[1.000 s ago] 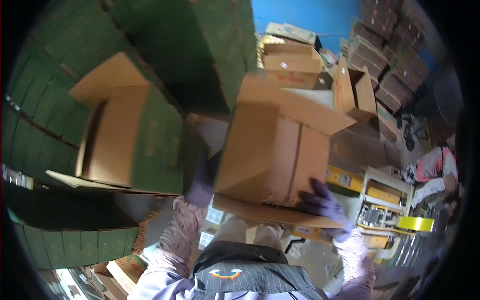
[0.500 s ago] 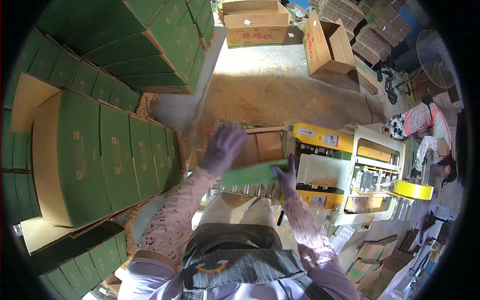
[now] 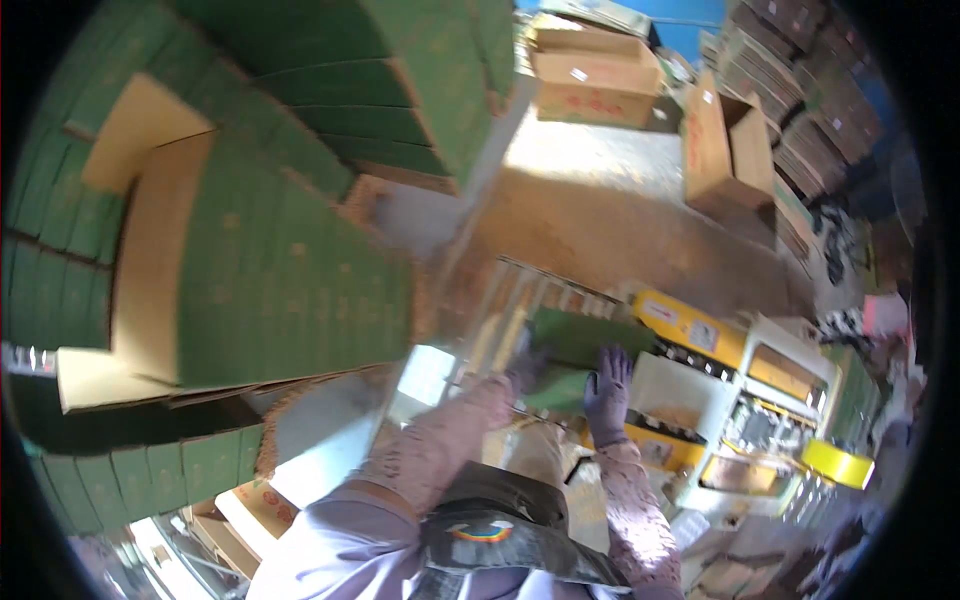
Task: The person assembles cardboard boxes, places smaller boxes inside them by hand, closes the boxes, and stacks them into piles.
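A green cardboard box (image 3: 585, 340) lies on the roller conveyor (image 3: 505, 300) in front of me, its green top flaps folded over so the inside is hidden. My right hand (image 3: 607, 395), in a purple glove, rests flat on the box's near right part with the fingers stretched out. At the near left corner of the box is my left hand (image 3: 524, 370), also gloved and smeared by motion. Its fingers are hard to make out. Just right of the box begins a yellow and white tape sealing machine (image 3: 690, 385).
Stacked green boxes (image 3: 290, 270) rise on my left, one with open brown flaps. Two open brown cartons (image 3: 595, 85) stand on the floor ahead. A yellow tape roll (image 3: 838, 463) sits on the machine's right side. Another person (image 3: 885, 315) is at the far right.
The green flap, raised and moving before, now lies down over the box's brown inner flaps. My left hand came down to the near left corner. The view has swung left.
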A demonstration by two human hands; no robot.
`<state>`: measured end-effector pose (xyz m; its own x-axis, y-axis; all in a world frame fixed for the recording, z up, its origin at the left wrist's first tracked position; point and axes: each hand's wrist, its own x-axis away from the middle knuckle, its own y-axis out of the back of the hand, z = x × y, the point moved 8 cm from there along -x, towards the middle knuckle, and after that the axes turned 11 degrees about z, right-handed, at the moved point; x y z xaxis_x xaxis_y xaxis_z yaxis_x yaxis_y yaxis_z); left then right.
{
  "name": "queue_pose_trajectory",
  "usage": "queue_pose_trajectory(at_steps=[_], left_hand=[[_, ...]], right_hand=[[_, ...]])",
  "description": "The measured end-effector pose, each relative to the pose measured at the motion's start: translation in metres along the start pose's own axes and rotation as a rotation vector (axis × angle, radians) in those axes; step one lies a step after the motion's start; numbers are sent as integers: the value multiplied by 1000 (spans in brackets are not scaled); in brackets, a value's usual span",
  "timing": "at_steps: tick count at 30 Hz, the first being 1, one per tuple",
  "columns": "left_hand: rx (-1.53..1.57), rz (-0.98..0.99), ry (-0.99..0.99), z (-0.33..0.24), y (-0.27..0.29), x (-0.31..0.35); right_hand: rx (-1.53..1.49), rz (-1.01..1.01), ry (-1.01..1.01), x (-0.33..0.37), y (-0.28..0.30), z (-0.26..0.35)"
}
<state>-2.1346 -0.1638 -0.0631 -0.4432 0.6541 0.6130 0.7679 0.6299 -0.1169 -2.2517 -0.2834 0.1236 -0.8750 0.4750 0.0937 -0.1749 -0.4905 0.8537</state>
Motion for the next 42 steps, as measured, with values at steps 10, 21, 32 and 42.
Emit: queue_pose_trajectory(at_steps=[10,21,32,42], left_hand=[[646,230,-757,-316,57,220],[274,388,-323,-195,-34,82],[472,357,-494,-244,36,231],[414,300,-375,-240,64,189]], right_hand=[[-679,-205,1264,-15,215,464],[-266,-71,1100,5,195,471],[-309,-23,1007,-7,223,428],[278,329,684,71,168,84]])
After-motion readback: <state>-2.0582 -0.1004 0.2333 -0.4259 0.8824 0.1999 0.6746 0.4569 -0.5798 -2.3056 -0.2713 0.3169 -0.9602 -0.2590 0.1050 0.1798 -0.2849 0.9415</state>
